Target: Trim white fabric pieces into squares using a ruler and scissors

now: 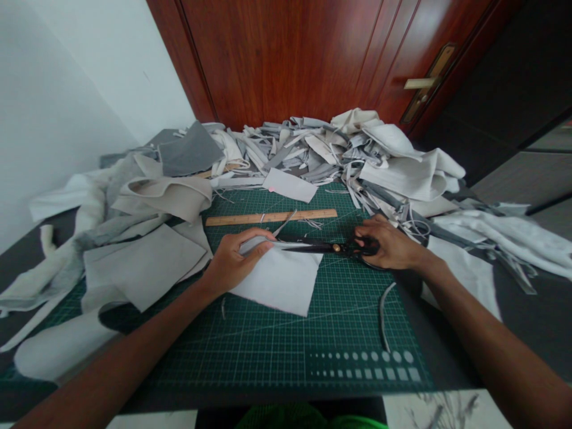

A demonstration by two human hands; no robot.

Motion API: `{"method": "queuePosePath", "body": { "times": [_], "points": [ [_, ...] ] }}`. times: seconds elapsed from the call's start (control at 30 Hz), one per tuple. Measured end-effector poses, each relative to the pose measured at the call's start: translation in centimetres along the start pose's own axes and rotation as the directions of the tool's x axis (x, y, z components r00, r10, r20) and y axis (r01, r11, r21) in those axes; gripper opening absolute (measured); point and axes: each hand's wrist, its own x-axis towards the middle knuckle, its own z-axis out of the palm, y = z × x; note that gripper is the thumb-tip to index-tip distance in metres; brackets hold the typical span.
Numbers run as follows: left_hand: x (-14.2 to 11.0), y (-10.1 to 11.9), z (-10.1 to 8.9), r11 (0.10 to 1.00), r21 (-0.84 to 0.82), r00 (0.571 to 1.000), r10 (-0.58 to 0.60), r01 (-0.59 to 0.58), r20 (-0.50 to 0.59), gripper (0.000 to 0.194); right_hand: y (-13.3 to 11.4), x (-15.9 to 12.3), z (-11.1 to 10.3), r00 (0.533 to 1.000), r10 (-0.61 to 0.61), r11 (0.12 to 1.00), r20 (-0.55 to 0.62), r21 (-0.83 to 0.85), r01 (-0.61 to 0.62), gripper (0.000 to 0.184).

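Observation:
My left hand (235, 262) pinches the top edge of a white fabric square (277, 283) lying on a green cutting mat (268, 351). My right hand (388, 243) grips the looped handles of black tailor's shears (322, 246). Their long blades point left, and the tips reach into the fabric's upper edge close to my left fingers. A narrow strip of the cloth rises near the blades. Just above both hands, a wooden ruler (270, 217) lies across the mat.
Heaps of grey and white fabric offcuts (308, 152) pile up along the mat's far edge and left side. A thin grey strip (383, 316) lies on the mat's right part. Behind stand a reddish wooden door (286, 59) with a brass handle (419, 83) and a white wall (75, 89).

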Motion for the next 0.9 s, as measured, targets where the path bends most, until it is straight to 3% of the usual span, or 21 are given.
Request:
{"method": "queuePosePath", "body": {
  "times": [0.9],
  "points": [
    [-0.04, 0.26, -0.03, 0.998, 0.006, 0.997, -0.065, 0.064, 0.036, 0.021, 0.43, -0.05, -0.18, 0.999, -0.014, 1.000, -0.040, 0.008, 0.015, 0.014]
  ]
}}
